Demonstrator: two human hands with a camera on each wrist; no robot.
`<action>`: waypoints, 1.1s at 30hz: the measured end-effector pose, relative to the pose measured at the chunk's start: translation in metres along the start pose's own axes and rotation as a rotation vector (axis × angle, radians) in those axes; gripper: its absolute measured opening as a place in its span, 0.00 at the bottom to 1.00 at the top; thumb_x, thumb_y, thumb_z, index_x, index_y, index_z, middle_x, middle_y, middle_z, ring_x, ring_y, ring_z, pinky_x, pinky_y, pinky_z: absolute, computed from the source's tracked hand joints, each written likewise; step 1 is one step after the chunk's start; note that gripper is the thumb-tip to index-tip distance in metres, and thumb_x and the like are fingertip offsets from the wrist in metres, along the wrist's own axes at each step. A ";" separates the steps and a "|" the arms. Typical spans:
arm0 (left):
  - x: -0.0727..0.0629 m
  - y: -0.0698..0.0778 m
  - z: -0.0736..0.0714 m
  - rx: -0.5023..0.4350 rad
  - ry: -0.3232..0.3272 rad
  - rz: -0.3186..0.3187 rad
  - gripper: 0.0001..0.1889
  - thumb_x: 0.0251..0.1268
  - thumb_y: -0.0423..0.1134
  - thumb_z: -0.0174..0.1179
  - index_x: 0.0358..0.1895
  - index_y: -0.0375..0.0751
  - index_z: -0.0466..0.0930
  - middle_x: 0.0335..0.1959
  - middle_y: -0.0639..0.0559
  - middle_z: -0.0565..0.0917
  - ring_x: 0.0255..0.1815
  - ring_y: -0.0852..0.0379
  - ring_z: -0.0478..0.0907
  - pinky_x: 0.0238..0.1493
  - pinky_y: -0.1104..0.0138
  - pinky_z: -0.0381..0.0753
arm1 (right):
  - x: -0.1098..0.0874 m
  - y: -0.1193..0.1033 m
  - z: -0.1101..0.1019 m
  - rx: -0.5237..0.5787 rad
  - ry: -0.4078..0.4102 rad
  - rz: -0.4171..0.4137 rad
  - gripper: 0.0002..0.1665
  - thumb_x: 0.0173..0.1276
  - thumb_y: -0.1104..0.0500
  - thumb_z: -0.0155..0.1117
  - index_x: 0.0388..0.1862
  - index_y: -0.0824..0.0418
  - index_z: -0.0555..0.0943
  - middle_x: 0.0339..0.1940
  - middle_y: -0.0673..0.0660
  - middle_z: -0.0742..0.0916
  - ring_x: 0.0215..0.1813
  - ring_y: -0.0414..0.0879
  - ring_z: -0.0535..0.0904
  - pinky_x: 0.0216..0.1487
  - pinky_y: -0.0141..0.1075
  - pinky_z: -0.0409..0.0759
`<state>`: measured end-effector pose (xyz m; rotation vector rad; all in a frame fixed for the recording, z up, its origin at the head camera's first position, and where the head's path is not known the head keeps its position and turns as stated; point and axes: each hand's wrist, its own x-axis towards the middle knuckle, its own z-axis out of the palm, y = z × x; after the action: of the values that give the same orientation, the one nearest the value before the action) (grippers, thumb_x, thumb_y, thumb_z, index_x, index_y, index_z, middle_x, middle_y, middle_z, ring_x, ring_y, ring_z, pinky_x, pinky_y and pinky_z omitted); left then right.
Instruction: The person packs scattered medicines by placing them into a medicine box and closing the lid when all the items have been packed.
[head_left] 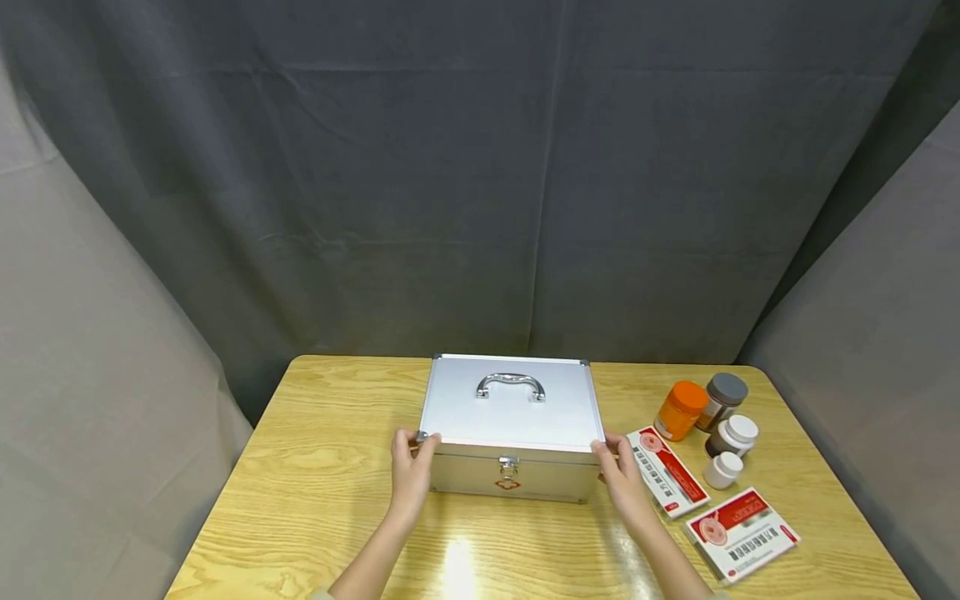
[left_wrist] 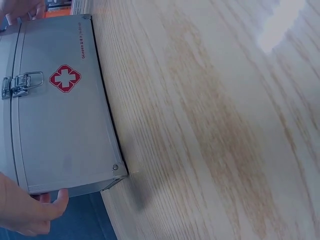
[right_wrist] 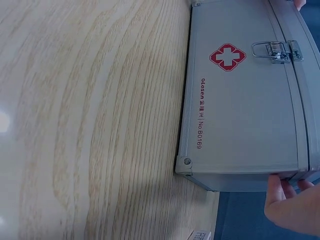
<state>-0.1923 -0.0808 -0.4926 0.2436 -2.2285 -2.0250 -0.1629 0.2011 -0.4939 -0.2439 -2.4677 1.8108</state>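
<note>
A silver metal first-aid box (head_left: pixel 468 475) sits on the wooden table with its lid (head_left: pixel 510 421) down. The lid bears a chrome carrying handle (head_left: pixel 512 379). On the front are a metal latch (left_wrist: pixel 21 85) and a red emblem (right_wrist: pixel 227 57) with a white cross. My left hand (head_left: pixel 410 479) grips the box's left side near the front corner, fingers bent against the side. At the opposite front corner, my right hand (head_left: pixel 621 477) holds the right side in the same way. Some fingertips of both hands are hidden behind the box sides.
Right of the box stand an orange bottle (head_left: pixel 682 410), a grey-capped bottle (head_left: pixel 722 400), a dark white-capped bottle (head_left: pixel 732 436) and a small white bottle (head_left: pixel 723 471). Two red-and-white medicine boxes (head_left: pixel 667 472) (head_left: pixel 742 533) lie nearer. A dark curtain (head_left: pixel 420 208) hangs behind the table.
</note>
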 end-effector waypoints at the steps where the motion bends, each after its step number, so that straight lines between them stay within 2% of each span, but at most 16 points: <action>1: 0.000 0.000 0.000 0.002 0.000 -0.003 0.12 0.61 0.40 0.55 0.36 0.37 0.62 0.41 0.46 0.63 0.35 0.54 0.64 0.34 0.66 0.66 | 0.000 0.000 0.000 -0.003 -0.001 0.001 0.26 0.73 0.51 0.41 0.60 0.68 0.60 0.51 0.63 0.69 0.44 0.42 0.67 0.48 0.40 0.71; 6: 0.000 -0.004 -0.001 0.009 0.005 -0.005 0.13 0.60 0.41 0.55 0.36 0.36 0.62 0.42 0.45 0.64 0.35 0.54 0.64 0.34 0.66 0.66 | -0.004 -0.001 -0.001 -0.017 -0.004 0.005 0.25 0.73 0.51 0.41 0.60 0.68 0.59 0.52 0.63 0.69 0.44 0.42 0.67 0.45 0.34 0.70; 15: -0.005 -0.006 -0.003 0.005 0.016 0.005 0.13 0.59 0.40 0.56 0.35 0.36 0.63 0.40 0.45 0.65 0.35 0.54 0.64 0.33 0.67 0.66 | -0.010 -0.002 -0.001 -0.042 -0.004 0.006 0.25 0.73 0.50 0.41 0.59 0.67 0.60 0.51 0.62 0.69 0.43 0.42 0.68 0.43 0.34 0.70; 26: -0.006 -0.007 -0.006 0.016 0.002 -0.001 0.14 0.60 0.41 0.57 0.38 0.35 0.64 0.40 0.45 0.66 0.35 0.52 0.65 0.33 0.66 0.67 | -0.011 -0.001 -0.003 -0.009 -0.021 0.000 0.26 0.73 0.52 0.42 0.61 0.68 0.59 0.54 0.64 0.70 0.46 0.40 0.68 0.48 0.39 0.71; 30: -0.007 -0.007 -0.009 0.033 -0.021 0.007 0.19 0.61 0.45 0.57 0.44 0.33 0.64 0.43 0.43 0.67 0.39 0.51 0.66 0.35 0.67 0.69 | -0.011 0.001 -0.005 -0.028 -0.020 -0.011 0.26 0.73 0.52 0.43 0.62 0.68 0.60 0.54 0.65 0.71 0.48 0.43 0.70 0.48 0.39 0.73; 33: -0.006 -0.009 -0.011 0.044 -0.049 0.031 0.25 0.62 0.47 0.56 0.53 0.33 0.61 0.50 0.41 0.66 0.44 0.49 0.66 0.39 0.65 0.70 | -0.011 0.002 -0.007 -0.060 -0.019 -0.038 0.27 0.73 0.52 0.44 0.63 0.69 0.61 0.54 0.66 0.73 0.51 0.51 0.73 0.47 0.39 0.75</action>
<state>-0.1840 -0.0912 -0.5003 0.1644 -2.2936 -1.9889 -0.1509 0.2060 -0.4930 -0.1828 -2.5242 1.7336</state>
